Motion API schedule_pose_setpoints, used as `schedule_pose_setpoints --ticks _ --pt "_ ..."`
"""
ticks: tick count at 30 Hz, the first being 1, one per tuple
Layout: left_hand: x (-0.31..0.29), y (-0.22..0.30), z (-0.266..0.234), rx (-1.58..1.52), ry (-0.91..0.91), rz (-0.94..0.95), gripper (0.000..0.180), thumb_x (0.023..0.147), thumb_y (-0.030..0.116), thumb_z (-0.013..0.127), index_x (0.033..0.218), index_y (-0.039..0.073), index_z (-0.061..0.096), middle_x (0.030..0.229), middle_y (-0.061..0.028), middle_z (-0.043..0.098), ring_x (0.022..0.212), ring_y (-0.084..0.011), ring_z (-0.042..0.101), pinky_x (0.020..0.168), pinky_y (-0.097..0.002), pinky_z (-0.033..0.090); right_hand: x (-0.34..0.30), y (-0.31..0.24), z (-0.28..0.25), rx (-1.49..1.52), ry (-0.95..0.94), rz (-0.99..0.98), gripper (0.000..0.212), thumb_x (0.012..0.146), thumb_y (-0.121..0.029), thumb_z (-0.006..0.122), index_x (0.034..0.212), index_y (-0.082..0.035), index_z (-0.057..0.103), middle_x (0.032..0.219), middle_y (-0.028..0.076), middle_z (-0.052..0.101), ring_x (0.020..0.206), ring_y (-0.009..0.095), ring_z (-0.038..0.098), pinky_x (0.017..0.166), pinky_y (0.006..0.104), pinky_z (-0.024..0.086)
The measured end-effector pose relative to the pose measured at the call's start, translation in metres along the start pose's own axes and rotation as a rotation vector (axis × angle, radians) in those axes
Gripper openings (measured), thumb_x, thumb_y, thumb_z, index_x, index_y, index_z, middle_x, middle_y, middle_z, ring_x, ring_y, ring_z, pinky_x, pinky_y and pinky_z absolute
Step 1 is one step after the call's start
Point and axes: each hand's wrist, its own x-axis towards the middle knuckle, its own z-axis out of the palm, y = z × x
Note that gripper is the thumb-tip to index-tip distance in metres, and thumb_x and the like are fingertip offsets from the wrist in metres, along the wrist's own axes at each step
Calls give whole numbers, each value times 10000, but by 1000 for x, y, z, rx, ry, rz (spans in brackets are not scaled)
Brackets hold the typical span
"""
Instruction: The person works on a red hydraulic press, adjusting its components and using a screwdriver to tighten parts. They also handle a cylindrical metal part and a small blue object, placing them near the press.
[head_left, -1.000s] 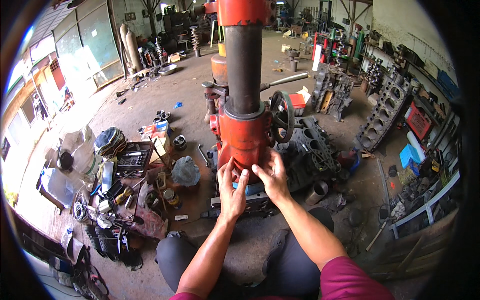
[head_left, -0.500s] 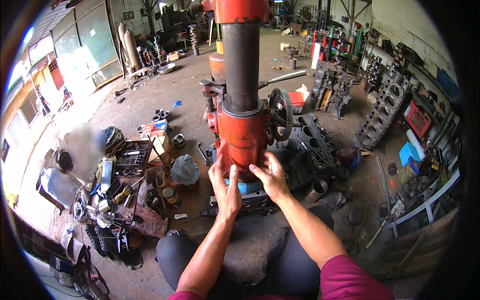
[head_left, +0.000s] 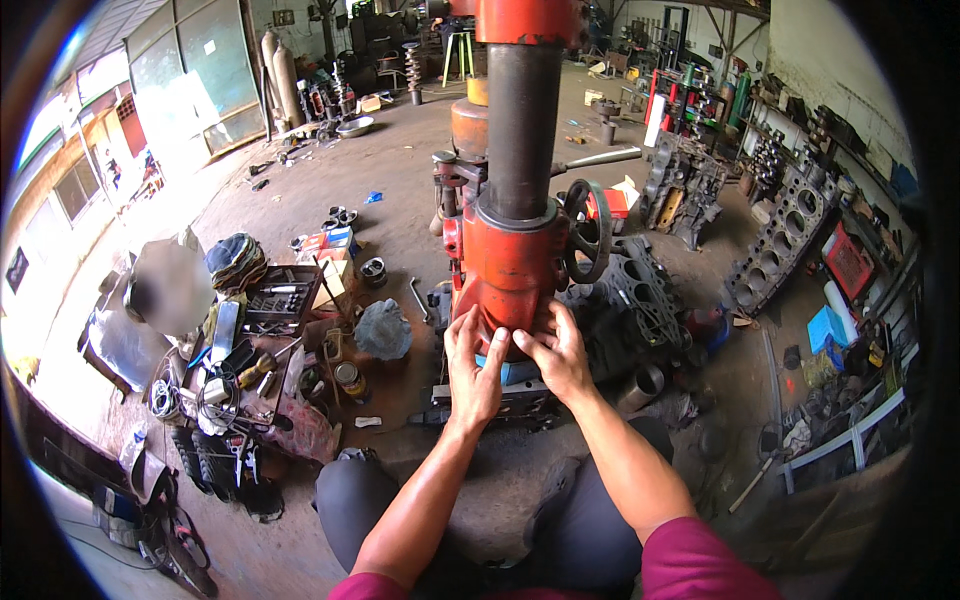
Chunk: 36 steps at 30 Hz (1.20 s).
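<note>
Cylinder-boring machine [head_left: 508,262] seems already seated by the engine block's near edge; whether it is secured, or what remains, is unclear. Left hand [head_left: 474,368] and right hand [head_left: 562,356], half-open, cup its base; firm hold cannot be told.

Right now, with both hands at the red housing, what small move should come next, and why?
Probably ease the left hand and right hand slightly apart: they nearly meet at the thumbs in front of the red housing, partly covering the blue part below it.
</note>
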Motion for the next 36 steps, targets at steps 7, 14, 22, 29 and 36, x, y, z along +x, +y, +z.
schedule_pose_setpoints --ticks 7,14,22,29,36 --pt "1 2 1 -165 107 24 570 1015 269 671 1487 13 478 1382 -150 441 1251 -266 559 1042 -397 495 -1 3 -6 -50 -4 14 794 871 -220 831 1479 55 399 1399 209 513 1232 314 605 1024 420 530" --pt "4 -5 -4 -190 -93 -46 661 986 305 712 1507 -8 453 1474 -140 453 1325 -278 509 1112 -423 442 1 -2 -3 -81 76 -81 710 909 -159 772 1488 9 398 1396 187 532 1257 271 584 1056 404 499" --pt "3 -3 -8 -172 -135 -64 704 968 322 733 1509 -22 442 1481 -165 447 1370 -293 496 1134 -446 434 -1 -5 3 -24 93 -75 768 885 -147 788 1510 -10 364 1431 193 494 1277 293 571 1058 435 500" --pt "0 0 -5 -9 33 53 718 916 293 789 1482 -20 477 1421 -171 477 1290 -287 547 1078 -416 472 -2 -2 -4 -32 -16 20 785 879 -168 800 1494 57 368 1426 215 488 1259 306 593 1034 413 529" --pt "-2 2 -2 6 -75 44 747 912 299 800 1504 -10 465 1376 -158 477 1196 -235 552 992 -358 496 -3 6 -4 -91 6 -25 797 859 -192 823 1490 39 395 1402 192 508 1250 298 590 1019 421 527"
